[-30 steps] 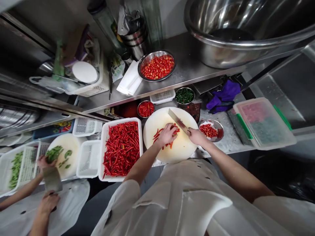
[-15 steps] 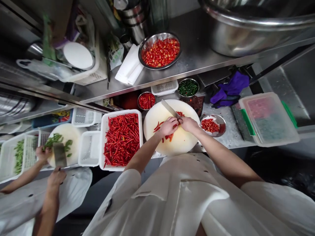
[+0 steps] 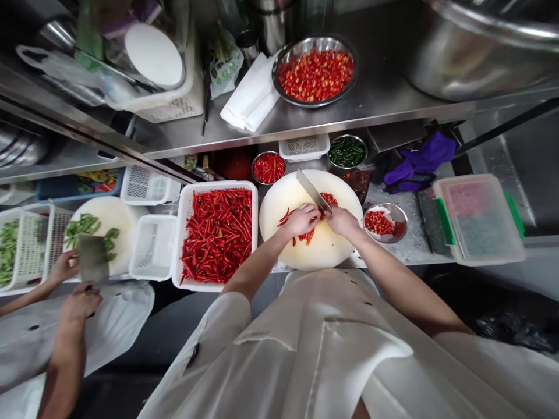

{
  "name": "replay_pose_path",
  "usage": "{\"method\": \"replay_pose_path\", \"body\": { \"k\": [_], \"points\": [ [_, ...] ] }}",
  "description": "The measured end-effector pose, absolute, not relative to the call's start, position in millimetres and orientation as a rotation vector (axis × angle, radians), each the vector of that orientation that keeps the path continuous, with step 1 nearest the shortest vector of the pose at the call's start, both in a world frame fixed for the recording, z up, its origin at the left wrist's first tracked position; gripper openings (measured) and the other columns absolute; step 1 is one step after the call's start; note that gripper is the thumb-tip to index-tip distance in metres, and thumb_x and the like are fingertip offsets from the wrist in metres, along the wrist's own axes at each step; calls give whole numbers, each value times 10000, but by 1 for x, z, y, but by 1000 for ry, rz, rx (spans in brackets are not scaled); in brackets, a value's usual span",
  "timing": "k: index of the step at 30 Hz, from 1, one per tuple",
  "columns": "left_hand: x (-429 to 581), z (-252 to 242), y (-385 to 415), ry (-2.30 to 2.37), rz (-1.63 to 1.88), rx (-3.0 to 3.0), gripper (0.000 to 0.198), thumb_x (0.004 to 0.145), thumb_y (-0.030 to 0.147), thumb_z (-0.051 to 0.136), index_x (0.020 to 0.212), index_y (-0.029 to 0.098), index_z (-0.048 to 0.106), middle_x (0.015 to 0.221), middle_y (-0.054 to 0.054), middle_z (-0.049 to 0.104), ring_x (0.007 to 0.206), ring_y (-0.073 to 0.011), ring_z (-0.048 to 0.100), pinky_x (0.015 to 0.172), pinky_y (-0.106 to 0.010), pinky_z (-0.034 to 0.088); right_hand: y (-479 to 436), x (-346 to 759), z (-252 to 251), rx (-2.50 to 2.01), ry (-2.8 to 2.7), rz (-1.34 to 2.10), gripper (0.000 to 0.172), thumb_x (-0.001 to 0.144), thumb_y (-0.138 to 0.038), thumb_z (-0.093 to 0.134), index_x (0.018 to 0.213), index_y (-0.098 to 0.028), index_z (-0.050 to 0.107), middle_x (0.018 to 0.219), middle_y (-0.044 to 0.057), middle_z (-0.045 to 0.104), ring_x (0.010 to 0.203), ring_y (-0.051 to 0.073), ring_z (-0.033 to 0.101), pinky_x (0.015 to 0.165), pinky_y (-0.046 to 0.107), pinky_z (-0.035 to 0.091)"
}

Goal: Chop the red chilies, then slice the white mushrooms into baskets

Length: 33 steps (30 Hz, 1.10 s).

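My right hand (image 3: 343,222) is closed round the handle of a kitchen knife (image 3: 311,187), whose blade points up and left over the round white cutting board (image 3: 279,201). Beside the blade, my left hand (image 3: 304,219) has its fingers curled down over red chilies, which are partly hidden under it. A few whole red chilies (image 3: 286,216) lie left of that hand. Chopped red chili (image 3: 329,199) is heaped beyond the blade, and more pieces (image 3: 310,237) rest below my fingers.
Left of the board stands a white basket of red chilies (image 3: 218,233). A bowl with chopped chili (image 3: 379,222) is at the right, near a lidded box (image 3: 478,218). A steel shelf (image 3: 375,113) overhangs the back. At far left, a co-worker's hand (image 3: 81,302) holds a cleaver (image 3: 93,259).
The view has shifted slightly. More chopped chili lies beyond the knife blade, and both my hands keep their grip. The co-worker's cleaver is now blurred by motion.
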State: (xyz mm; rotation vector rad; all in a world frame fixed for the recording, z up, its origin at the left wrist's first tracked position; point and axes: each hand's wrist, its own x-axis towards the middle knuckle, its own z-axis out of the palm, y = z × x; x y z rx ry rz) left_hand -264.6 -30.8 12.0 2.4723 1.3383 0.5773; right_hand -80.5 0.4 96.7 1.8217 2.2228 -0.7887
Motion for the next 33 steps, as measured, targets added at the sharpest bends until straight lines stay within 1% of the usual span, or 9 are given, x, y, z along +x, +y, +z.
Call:
{"method": "replay_pose_path", "body": {
  "k": [2, 6, 11, 14, 17, 21, 26, 31, 33],
  "points": [
    [-266, 13, -32, 1325, 572, 2469, 148, 995, 218, 552, 1002, 229, 699, 1147, -93, 670, 1178, -265, 587, 1076, -423, 511, -1, -83, 96, 1844, 2207, -788, 457, 1084, -405, 399, 1305, -137, 696, 1283, 214, 747, 1180, 305, 703, 916, 321, 503],
    [-268, 14, -34, 1325, 547, 2447, 128, 972, 220, 581, 1008, 230, 703, 1105, -91, 676, 1140, -274, 597, 1046, -428, 515, -3, -85, 95, 1799, 2246, -797, 442, 1083, -394, 410, 1265, -140, 722, 1257, 205, 760, 1176, 301, 703, 924, 316, 496],
    [-270, 14, -36, 1318, 564, 2440, 109, 954, 211, 603, 997, 226, 701, 1098, -90, 681, 1134, -275, 604, 1051, -429, 510, -9, -87, 91, 1855, 2200, -794, 458, 1091, -396, 412, 1328, -122, 693, 1298, 235, 735, 1205, 314, 697, 928, 321, 497],
    [-270, 13, -37, 1343, 580, 2430, 90, 944, 206, 611, 968, 220, 696, 1074, -87, 684, 1115, -274, 609, 1025, -418, 519, -12, -87, 89, 1819, 2228, -782, 454, 1085, -394, 427, 1310, -115, 705, 1298, 232, 737, 1212, 311, 695, 931, 316, 490],
    [-270, 12, -39, 1348, 621, 2423, 98, 944, 202, 598, 968, 217, 692, 1069, -84, 686, 1111, -272, 611, 1031, -420, 515, -15, -88, 87, 1823, 2221, -785, 447, 1087, -373, 419, 1323, -120, 701, 1297, 213, 744, 1198, 295, 699, 915, 303, 489],
    [-271, 12, -40, 1351, 605, 2415, 97, 919, 201, 618, 971, 221, 697, 1068, -89, 686, 1105, -283, 610, 1032, -440, 512, -17, -91, 88, 1811, 2228, -781, 459, 1083, -373, 425, 1312, -93, 708, 1296, 229, 741, 1199, 300, 696, 913, 301, 491],
    [-270, 11, -43, 1370, 635, 2420, 108, 936, 208, 596, 966, 218, 699, 1072, -94, 677, 1098, -280, 604, 1028, -433, 511, -19, -94, 86, 1843, 2209, -801, 465, 1089, -376, 407, 1334, -111, 700, 1298, 218, 742, 1199, 300, 697, 923, 309, 491],
    [-271, 7, -48, 1431, 610, 2403, 123, 925, 216, 602, 972, 218, 716, 1065, -101, 674, 1087, -289, 600, 1012, -451, 511, -20, -97, 80, 1797, 2272, -775, 448, 1082, -372, 420, 1270, -105, 727, 1288, 217, 747, 1198, 293, 692, 936, 301, 483],
    [-271, 6, -50, 1448, 637, 2398, 137, 930, 214, 591, 977, 220, 720, 1068, -97, 676, 1087, -285, 600, 1011, -451, 511, -22, -99, 78, 1816, 2278, -773, 450, 1083, -369, 412, 1278, -108, 722, 1292, 214, 746, 1197, 287, 692, 928, 296, 484]
  ]
}}
